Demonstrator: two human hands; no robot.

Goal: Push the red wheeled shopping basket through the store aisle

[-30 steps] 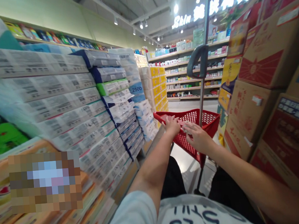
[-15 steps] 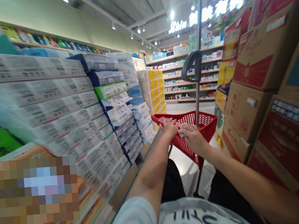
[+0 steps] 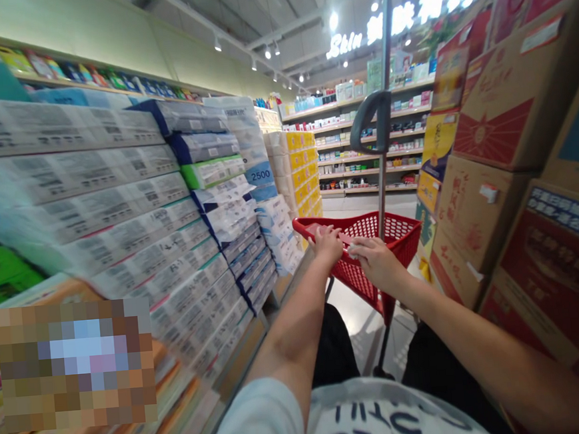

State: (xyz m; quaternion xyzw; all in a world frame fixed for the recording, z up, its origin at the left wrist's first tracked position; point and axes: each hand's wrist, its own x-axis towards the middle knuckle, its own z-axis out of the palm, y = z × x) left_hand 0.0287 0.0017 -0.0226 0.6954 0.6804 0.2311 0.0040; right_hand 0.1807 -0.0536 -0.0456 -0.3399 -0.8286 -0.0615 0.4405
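A red plastic shopping trolley basket [image 3: 368,271] stands in front of me, with a mesh wall and a tall metal pole [image 3: 383,149] carrying a grey curved handle [image 3: 369,122]. My left hand [image 3: 328,246] rests with its fingers curled over the basket's front red rim. Close beside it, my right hand [image 3: 377,263] grips the same rim. A small pale patch shows near the right thumb, too small to identify. The basket's inside is mostly hidden by the angle and my hands.
Tall stacks of wrapped tissue packs [image 3: 117,197] line the left of the aisle. Cardboard cartons [image 3: 492,114] are piled on the right. Store shelves of boxed products [image 3: 369,150] stand ahead, beyond a pale tiled floor [image 3: 363,331].
The whole view has swung slightly, and the basket sits a little further left. Both hands stay on the rim, with the right hand slightly closer to the left.
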